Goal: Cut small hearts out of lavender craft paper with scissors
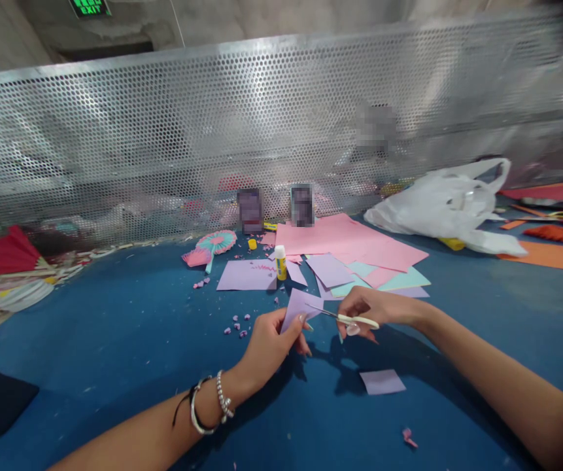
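Note:
My left hand pinches a small piece of purple paper between thumb and fingers, above the blue table. My right hand is closed on a pair of scissors with pale handles, whose blades reach left to the purple paper's right side. Whether the blades are open or shut is hard to make out. A small purple paper rectangle lies below my right hand, and a little curled pink-purple paper piece lies nearer to me. Several tiny purple curls lie left of my left hand.
A glue stick stands upright beyond my hands, by purple sheets and large pink sheets. A paper fan lies to the left. A white plastic bag sits at back right, before a perforated metal barrier.

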`<state>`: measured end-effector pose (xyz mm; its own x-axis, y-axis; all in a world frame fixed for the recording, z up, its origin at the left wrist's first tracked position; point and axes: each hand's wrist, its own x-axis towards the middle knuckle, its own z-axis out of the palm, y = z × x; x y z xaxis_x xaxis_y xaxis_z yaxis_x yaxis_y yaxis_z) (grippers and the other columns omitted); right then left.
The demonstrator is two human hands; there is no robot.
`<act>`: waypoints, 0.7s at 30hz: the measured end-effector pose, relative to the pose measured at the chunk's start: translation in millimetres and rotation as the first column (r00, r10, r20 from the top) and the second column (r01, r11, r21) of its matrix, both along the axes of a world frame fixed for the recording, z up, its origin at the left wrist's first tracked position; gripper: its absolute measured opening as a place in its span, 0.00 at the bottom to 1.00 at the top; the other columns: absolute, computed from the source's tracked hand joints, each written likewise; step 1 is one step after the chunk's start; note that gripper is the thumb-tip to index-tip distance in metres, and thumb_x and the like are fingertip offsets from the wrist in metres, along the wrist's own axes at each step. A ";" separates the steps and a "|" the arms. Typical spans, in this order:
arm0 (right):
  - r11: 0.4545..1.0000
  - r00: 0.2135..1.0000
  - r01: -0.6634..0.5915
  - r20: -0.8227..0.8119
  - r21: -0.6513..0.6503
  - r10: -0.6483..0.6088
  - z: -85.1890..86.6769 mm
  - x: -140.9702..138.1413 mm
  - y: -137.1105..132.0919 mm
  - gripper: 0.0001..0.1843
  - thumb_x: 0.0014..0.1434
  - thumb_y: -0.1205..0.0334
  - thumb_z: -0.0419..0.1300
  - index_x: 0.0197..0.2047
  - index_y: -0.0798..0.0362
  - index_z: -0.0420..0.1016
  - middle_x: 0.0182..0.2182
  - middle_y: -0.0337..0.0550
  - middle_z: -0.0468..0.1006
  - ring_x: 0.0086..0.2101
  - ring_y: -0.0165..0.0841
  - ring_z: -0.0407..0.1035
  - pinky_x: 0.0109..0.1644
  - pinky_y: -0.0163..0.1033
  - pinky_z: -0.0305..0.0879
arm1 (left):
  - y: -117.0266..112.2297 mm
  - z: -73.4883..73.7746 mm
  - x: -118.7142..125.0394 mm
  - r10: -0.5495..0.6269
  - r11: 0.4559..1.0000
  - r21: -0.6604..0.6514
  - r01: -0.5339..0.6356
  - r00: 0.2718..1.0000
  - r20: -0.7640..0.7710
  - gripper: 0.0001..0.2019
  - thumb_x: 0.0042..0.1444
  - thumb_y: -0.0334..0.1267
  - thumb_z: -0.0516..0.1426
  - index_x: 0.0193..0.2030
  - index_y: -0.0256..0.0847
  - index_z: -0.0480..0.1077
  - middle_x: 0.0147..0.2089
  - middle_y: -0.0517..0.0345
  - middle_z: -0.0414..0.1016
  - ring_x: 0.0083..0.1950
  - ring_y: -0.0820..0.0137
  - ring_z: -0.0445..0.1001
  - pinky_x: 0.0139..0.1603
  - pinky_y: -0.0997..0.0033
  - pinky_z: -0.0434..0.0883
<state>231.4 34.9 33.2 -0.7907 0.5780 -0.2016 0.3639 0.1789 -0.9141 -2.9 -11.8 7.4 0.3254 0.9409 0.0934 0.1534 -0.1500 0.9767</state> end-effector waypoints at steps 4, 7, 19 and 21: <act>1.000 1.000 -0.008 -0.003 0.003 0.008 -1.7 0.6 0.8 0.14 0.52 0.57 0.57 0.31 0.60 0.75 0.17 0.36 0.68 0.19 0.25 0.63 0.21 0.28 0.56 | -0.4 1.8 0.7 0.000 1.000 0.003 0.000 1.000 -0.009 0.16 0.57 0.47 0.50 0.30 0.36 0.69 0.18 0.59 0.72 0.21 0.72 0.71 0.28 0.74 0.68; 1.000 1.000 -0.016 -0.012 -0.011 0.016 -0.8 -0.3 0.4 0.13 0.51 0.56 0.58 0.27 0.59 0.72 0.18 0.35 0.66 0.19 0.25 0.63 0.21 0.29 0.56 | 0.1 1.9 1.2 -0.001 1.000 0.002 0.001 1.000 -0.010 0.17 0.57 0.48 0.50 0.30 0.36 0.69 0.17 0.60 0.71 0.20 0.72 0.71 0.27 0.74 0.68; 1.000 0.999 -0.025 -0.026 0.006 0.026 4.6 -1.0 -2.4 0.07 0.52 0.64 0.55 0.27 0.58 0.70 0.15 0.34 0.66 0.18 0.25 0.61 0.22 0.29 0.51 | 0.4 0.5 1.0 -0.005 1.000 -0.020 0.006 1.000 0.013 0.16 0.58 0.47 0.50 0.30 0.36 0.69 0.17 0.61 0.71 0.20 0.73 0.71 0.26 0.75 0.67; 1.000 0.999 -0.022 -0.024 0.006 0.022 5.0 -0.9 -2.6 0.07 0.51 0.64 0.55 0.27 0.58 0.70 0.15 0.34 0.66 0.18 0.25 0.61 0.22 0.30 0.51 | 0.5 -0.4 0.8 -0.008 1.000 -0.018 0.008 1.000 0.014 0.16 0.58 0.47 0.50 0.30 0.36 0.69 0.17 0.61 0.71 0.20 0.73 0.71 0.27 0.75 0.67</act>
